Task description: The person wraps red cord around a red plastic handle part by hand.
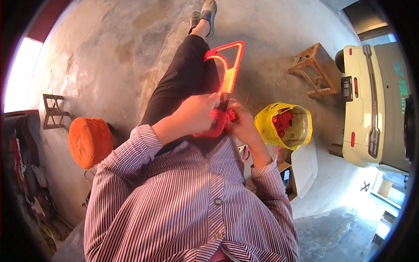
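Over my lap is a red cord-wrapped frame point(237, 65), with an open loop at its far end and a band of gold-yellow winding point(228, 81) below it. Its near part lies between my hands, partly hidden by the fingers. My left hand point(196, 114) is closed around the frame from the left. On the right, my right hand point(243, 125) has its fingers bent in and gripping a small bundle of red cord point(231, 115) against the frame. A thin loose strand rises just above that hand. Exact finger contacts are hard to make out.
To my right stands a yellow bag point(263, 124) holding red material point(283, 123). Scissors point(246, 153) and a cardboard box point(291, 187) are nearer. An orange round stool point(89, 143) is at left, wooden stools point(315, 70) and a pale yellow vehicle point(362, 109) at right.
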Available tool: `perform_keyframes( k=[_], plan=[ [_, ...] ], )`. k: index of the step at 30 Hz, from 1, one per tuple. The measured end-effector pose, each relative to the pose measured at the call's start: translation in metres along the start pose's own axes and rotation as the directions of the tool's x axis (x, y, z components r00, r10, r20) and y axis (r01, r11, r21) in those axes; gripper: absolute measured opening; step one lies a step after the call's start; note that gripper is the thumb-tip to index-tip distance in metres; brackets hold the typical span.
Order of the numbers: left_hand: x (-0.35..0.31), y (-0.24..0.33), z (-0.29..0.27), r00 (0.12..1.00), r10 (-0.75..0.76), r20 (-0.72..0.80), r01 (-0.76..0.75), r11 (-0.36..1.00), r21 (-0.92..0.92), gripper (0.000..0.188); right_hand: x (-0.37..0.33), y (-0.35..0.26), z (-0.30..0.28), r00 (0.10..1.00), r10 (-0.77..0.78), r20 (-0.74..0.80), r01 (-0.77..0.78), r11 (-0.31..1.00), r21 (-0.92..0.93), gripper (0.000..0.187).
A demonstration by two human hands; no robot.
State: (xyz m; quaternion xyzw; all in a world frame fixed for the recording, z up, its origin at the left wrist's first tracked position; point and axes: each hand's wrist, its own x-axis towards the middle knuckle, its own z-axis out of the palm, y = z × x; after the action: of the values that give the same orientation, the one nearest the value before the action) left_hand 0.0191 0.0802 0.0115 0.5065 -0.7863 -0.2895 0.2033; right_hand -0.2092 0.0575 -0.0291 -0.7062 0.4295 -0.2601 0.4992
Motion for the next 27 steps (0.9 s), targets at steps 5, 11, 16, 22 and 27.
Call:
perform_keyframes(
  k=[5, 11, 16, 22, 27],
  plan=[
    [0.016, -0.021, 0.014, 0.920, -0.204, -0.334, 0.049, 0.907, -0.419, 0.038, -0.032, 0.014, -0.065, 0.921, 0.174, -0.350, 0.042, 0.846, 0.532, 0.050],
    [0.028, -0.018, 0.046, 0.808, -0.459, 0.369, 0.484, 0.161, -0.860, 0.045, -0.140, 0.012, -0.197, 0.880, -0.179, -0.440, 0.475, 0.300, 0.827, 0.039],
    [0.018, -0.007, 0.055, 0.811, -0.496, 0.311, 0.470, 0.237, -0.850, 0.047, -0.164, -0.003, -0.222, 0.861, -0.109, -0.497, 0.498, 0.387, 0.776, 0.026],
    [0.010, -0.006, 0.054, 0.820, -0.482, 0.307, 0.471, 0.266, -0.841, 0.048, -0.068, 0.027, -0.044, 0.915, 0.270, -0.301, 0.020, 0.713, 0.701, 0.059],
    [0.008, -0.006, 0.053, 0.825, -0.480, 0.297, 0.437, 0.209, -0.875, 0.041, -0.037, -0.014, -0.011, 0.977, 0.212, 0.028, -0.183, 0.763, 0.620, 0.036]
  ],
)
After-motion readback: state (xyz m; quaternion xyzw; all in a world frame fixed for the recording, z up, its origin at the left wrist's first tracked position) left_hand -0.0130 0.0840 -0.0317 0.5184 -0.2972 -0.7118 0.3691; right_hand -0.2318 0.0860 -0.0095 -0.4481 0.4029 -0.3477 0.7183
